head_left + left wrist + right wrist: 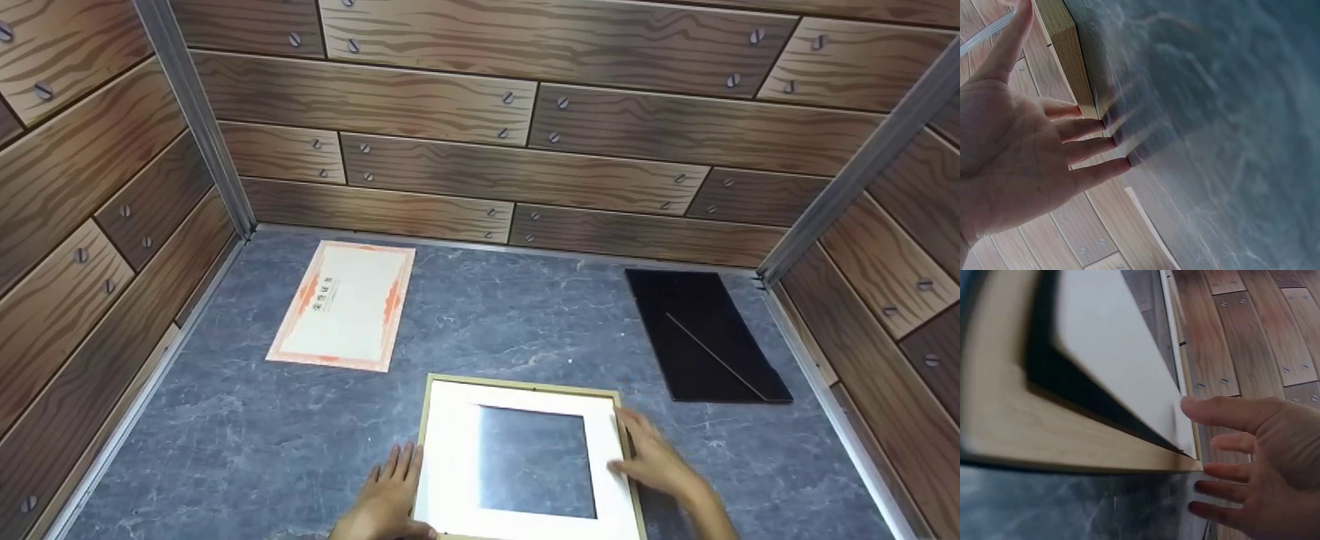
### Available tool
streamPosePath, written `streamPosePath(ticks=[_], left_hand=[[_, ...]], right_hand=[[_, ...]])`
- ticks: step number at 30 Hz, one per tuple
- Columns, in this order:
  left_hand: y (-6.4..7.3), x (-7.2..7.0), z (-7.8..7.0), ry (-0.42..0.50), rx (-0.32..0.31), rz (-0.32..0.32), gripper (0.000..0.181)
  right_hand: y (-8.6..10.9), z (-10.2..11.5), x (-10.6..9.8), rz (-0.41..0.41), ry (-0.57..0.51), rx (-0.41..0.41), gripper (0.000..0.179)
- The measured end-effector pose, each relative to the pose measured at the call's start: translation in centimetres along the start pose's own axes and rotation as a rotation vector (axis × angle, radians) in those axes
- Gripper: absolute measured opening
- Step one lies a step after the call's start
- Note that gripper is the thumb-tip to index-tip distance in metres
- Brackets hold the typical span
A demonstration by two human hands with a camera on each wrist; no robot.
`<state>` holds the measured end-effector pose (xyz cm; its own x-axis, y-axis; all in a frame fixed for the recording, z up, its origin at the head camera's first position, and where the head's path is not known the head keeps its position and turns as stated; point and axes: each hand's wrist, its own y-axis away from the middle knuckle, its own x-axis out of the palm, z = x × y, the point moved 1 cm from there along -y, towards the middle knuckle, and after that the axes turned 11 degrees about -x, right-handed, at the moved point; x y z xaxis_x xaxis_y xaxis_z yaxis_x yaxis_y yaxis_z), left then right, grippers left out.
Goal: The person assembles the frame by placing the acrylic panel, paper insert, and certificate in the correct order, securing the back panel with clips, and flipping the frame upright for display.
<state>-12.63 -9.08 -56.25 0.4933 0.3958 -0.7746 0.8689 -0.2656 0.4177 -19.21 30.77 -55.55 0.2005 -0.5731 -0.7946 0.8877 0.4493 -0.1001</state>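
A light wooden picture frame (517,383) lies near the front of the table, with a white mat board (454,450) in it. Through the mat's square window the grey tabletop shows behind a glossy clear pane (536,465). My left hand (386,495) lies along the frame's left side, fingers straight and thumb by the near corner; its fingertips meet the tabletop in the left wrist view. On the right side, my right hand (658,461) has its thumb on the mat and its fingers outside the rim. One mat edge (1100,396) stands tilted above a dark gap inside the frame.
A certificate sheet with an orange-red border (352,307) lies at the back left. Toward the back right is a black backing board (697,330) with a thin diagonal strip. Wood-patterned panels (450,97) wall in the marbled grey table (510,315) on the left, back and right.
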Motion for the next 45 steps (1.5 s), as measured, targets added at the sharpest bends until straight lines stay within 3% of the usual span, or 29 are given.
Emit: streamPosePath(ticks=[3,8,12,15,20,28,39,45], left_hand=[[0.1,0.1,-0.1,-0.006,-0.006,-0.004,0.110],[-0.1,0.0,-0.2,0.002,-0.035,0.019,0.110],[-0.2,-0.1,-0.3,-0.008,-0.040,0.022,0.109],[-0.2,0.0,-0.3,-0.010,-0.040,0.027,0.107],[-0.1,0.0,-0.3,-0.009,-0.040,0.032,0.106],[-0.1,0.0,-0.4,0.002,-0.045,0.021,0.107],[-0.1,-0.1,-0.4,0.026,-0.030,0.029,0.109],[-0.3,-0.3,-0.3,0.008,-0.028,0.048,0.111]], right_hand=[[2.4,0.7,-0.2,0.084,-0.088,0.018,0.094],[5.3,0.8,0.3,0.191,-0.089,-0.103,0.105],[6.1,0.4,1.0,0.221,-0.118,-0.159,0.107],[6.4,0.3,1.2,0.223,-0.172,-0.154,0.110],[6.5,0.5,1.1,0.232,-0.160,-0.127,0.111],[6.3,0.8,1.0,0.275,-0.171,-0.005,0.106],[6.2,0.4,1.1,0.285,-0.141,-0.047,0.107],[6.1,0.4,0.9,0.292,-0.187,0.003,0.109]])
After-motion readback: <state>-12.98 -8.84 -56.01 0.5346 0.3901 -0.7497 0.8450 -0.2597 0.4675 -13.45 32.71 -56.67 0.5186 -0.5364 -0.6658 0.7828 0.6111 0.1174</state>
